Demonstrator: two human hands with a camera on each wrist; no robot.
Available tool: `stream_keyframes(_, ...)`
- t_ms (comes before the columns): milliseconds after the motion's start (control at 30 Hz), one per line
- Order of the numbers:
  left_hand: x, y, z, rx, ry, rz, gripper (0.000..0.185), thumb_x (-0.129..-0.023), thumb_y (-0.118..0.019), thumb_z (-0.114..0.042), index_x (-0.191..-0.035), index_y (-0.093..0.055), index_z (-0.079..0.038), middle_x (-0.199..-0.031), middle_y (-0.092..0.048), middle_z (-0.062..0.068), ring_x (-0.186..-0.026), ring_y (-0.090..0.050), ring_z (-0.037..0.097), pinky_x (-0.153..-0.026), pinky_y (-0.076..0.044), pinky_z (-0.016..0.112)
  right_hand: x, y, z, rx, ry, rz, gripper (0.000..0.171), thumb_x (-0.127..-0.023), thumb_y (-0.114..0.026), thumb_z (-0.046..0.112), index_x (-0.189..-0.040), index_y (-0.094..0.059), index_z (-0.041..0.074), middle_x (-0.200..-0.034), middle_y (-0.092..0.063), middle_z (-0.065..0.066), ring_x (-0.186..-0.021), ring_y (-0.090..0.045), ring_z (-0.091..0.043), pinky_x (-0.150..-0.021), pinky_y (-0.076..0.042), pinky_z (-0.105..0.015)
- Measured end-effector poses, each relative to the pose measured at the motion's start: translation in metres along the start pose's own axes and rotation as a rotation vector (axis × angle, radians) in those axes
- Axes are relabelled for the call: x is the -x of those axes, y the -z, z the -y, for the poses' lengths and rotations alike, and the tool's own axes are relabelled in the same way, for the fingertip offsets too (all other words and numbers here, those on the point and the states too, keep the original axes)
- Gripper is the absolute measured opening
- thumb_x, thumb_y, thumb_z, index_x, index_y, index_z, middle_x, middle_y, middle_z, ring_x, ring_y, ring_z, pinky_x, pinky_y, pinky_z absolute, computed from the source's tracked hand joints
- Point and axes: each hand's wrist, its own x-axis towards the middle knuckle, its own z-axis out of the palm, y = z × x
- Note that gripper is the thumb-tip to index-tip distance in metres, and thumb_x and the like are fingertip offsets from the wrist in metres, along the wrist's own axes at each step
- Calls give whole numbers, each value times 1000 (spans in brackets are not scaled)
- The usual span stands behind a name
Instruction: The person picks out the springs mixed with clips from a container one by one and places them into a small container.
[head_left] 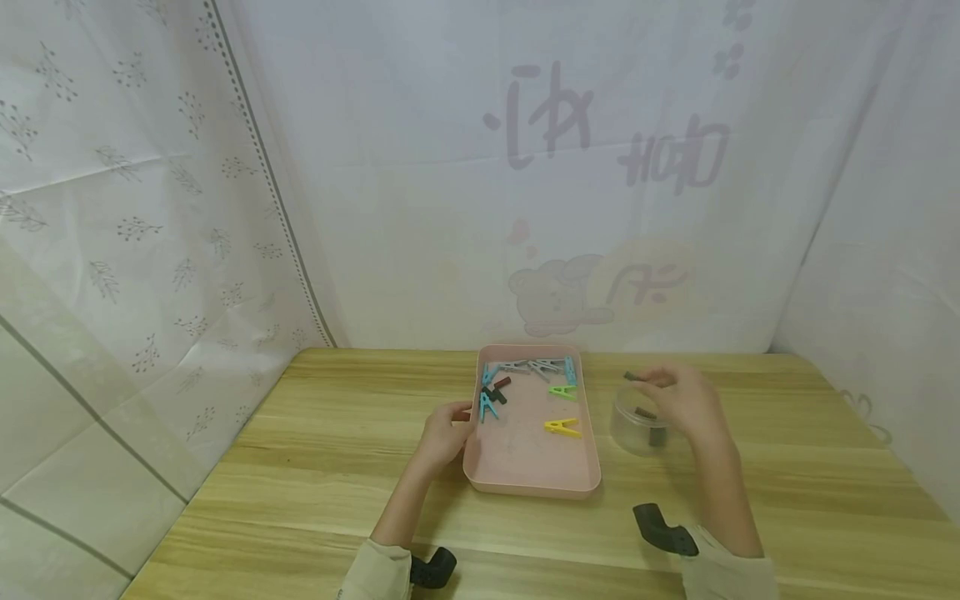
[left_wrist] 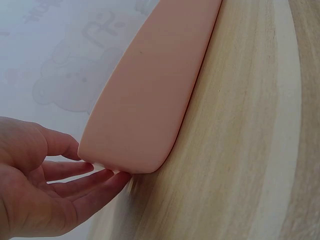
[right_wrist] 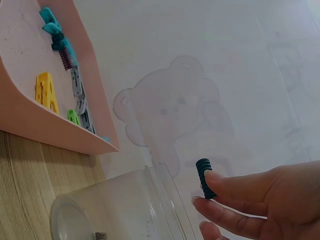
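Observation:
My right hand (head_left: pixel 682 402) pinches a small dark green ribbed cylinder (right_wrist: pixel 204 178) between thumb and fingers. It holds the piece above a clear plastic jar (head_left: pixel 630 437), in which at least two dark pieces lie. Left of the jar stands a pink tray (head_left: pixel 532 462). Against the tray's left wall rest the fingertips of my left hand (head_left: pixel 444 435), the fingers fairly straight in the left wrist view. Inside the tray are blue clothespins (head_left: pixel 487 407), grey clothespins (head_left: pixel 543 367), a green one (head_left: pixel 562 392), a yellow one (head_left: pixel 561 428), dark ribbed pieces (head_left: pixel 495 394) and a dark red one (head_left: pixel 502 382).
Everything stands on a wooden table (head_left: pixel 300 475). A white printed curtain (head_left: pixel 420 250) hangs behind its back edge, and more sheeting closes in both sides. Each wrist carries a black mount, the left one (head_left: pixel 435 569) close to the tabletop.

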Motion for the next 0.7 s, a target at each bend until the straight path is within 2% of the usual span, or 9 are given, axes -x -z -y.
stream_keyframes(700, 2, 1, -3, 7, 6, 9, 42, -101, -60, -6, -140, -60, 12, -128, -65, 34, -103, -73, 39, -81, -65, 43, 1, 5, -9, 17, 33, -1, 36, -105, -65, 21, -123, -67, -10, -123, -67, -36, -115, -59, -57, -86, -54, -62)
